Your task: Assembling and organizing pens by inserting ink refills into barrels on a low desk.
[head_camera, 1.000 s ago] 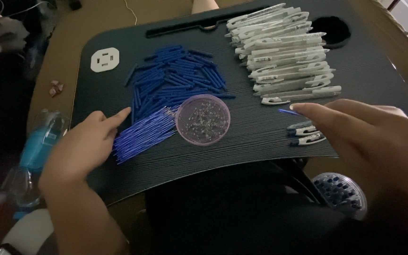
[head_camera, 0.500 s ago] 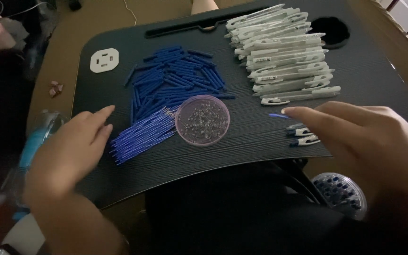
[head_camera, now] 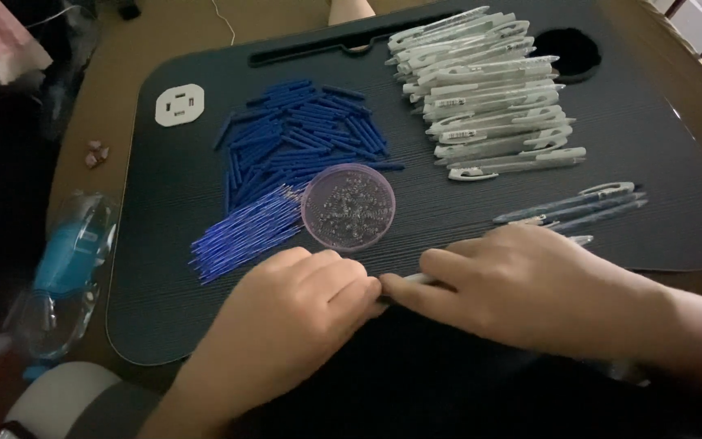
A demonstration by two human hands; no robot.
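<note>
Assembly step: left hand [head_camera: 294, 313] and right hand [head_camera: 522, 284] meet, both closed around one white pen [head_camera: 416, 280] near the bead dish [head_camera: 348, 206]. Next likely needs a straight, steady push.

Tray under both hands: matt black ribbed plastic lap tray [head_camera: 652, 162]
Dish above the hands: glossy translucent pink round plastic dish [head_camera: 348, 206]
Barrels beyond the right hand: smooth white plastic pen barrels [head_camera: 489, 106]

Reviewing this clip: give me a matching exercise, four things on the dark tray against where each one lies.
Things:
1. white pen barrels
2. round clear dish
3. white square piece
4. thin blue refills

Places:
A. far left corner of the tray
B. just left of the dish
C. stacked at the far right
D. middle, just beyond the two hands

Pairs: 1-C, 2-D, 3-A, 4-B
</note>
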